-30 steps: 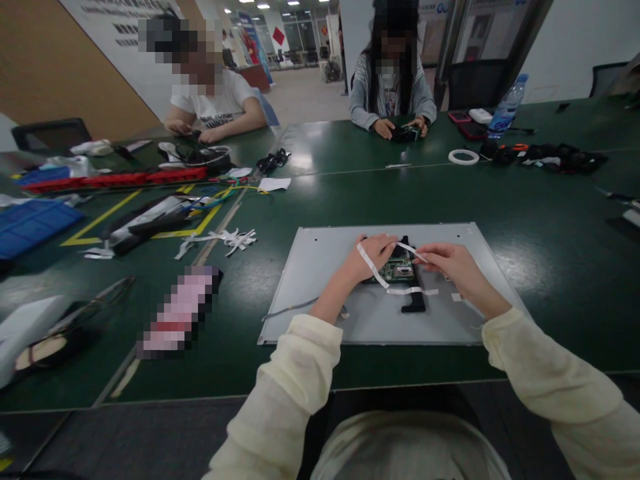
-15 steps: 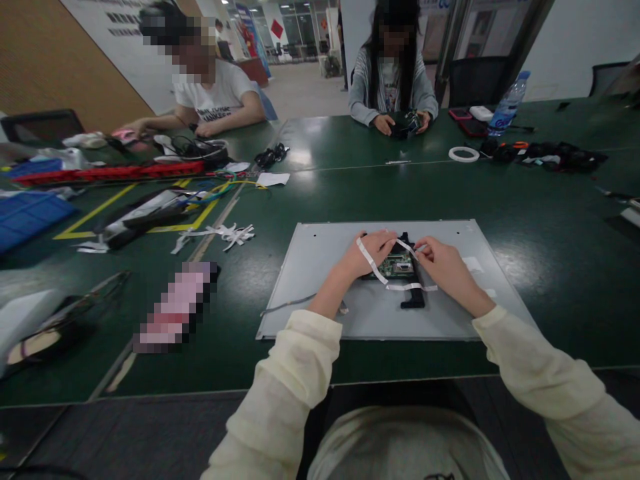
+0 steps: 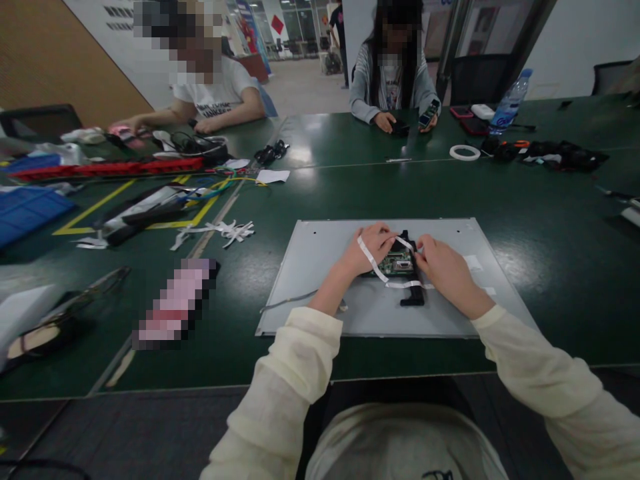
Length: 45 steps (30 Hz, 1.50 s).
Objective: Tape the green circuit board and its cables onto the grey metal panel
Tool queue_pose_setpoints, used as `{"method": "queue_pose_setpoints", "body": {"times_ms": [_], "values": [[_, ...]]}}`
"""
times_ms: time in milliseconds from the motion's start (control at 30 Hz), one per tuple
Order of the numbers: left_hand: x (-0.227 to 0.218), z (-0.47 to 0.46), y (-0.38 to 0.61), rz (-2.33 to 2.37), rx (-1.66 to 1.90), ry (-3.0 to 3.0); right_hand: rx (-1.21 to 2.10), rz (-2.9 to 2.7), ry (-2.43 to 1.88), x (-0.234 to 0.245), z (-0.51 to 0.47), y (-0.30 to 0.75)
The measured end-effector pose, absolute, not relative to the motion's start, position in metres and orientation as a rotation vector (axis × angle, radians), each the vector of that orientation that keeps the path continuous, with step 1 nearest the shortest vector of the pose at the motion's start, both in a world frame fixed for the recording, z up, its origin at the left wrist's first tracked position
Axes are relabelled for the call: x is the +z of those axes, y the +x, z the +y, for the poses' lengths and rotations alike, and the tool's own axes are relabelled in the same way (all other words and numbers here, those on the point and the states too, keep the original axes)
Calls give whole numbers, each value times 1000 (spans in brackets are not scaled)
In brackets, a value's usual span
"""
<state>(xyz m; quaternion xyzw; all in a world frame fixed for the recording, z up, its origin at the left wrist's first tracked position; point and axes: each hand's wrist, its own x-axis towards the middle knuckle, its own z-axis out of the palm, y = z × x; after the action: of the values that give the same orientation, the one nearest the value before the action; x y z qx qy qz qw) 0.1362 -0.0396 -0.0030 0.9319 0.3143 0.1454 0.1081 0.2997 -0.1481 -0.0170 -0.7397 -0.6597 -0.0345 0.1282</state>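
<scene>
White strip (image 3: 405, 244), apparently in right hand (image 3: 447, 268)

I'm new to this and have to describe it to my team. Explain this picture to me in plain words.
There is no machine here: a person works with two bare hands, seen by a camera worn on their own head, looking forward and down.

On the green table lies a flat grey panel, bearing a green circuit board and a black bracket. A short white strip runs between the fingertips of the left hand and the right hand, whose fingers pinch its end. Another strip lies across the back of the left hand.

Farther off are loose white strips, a white ring and a bottle.
</scene>
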Motion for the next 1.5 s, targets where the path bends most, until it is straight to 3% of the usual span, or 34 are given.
{"method": "queue_pose_setpoints", "body": {"times_ms": [500, 867, 1133, 1300, 1500], "values": [[-1, -39, 137, 1002, 569, 2599, 79, -1737, -1732, -12, -157, 315], [-1, -39, 137, 1087, 778, 2443, -267, -2208, -1064, 14, -170, 281], [5, -56, 140, 1047, 718, 2519, -361, -2195, -978, 9, -170, 284], [11, -55, 128, 1257, 737, 2574, -333, -2058, -938, 14, -170, 281], [23, -43, 82, 1373, 658, 2504, -385, -1791, -1153, 27, -168, 278]]}}
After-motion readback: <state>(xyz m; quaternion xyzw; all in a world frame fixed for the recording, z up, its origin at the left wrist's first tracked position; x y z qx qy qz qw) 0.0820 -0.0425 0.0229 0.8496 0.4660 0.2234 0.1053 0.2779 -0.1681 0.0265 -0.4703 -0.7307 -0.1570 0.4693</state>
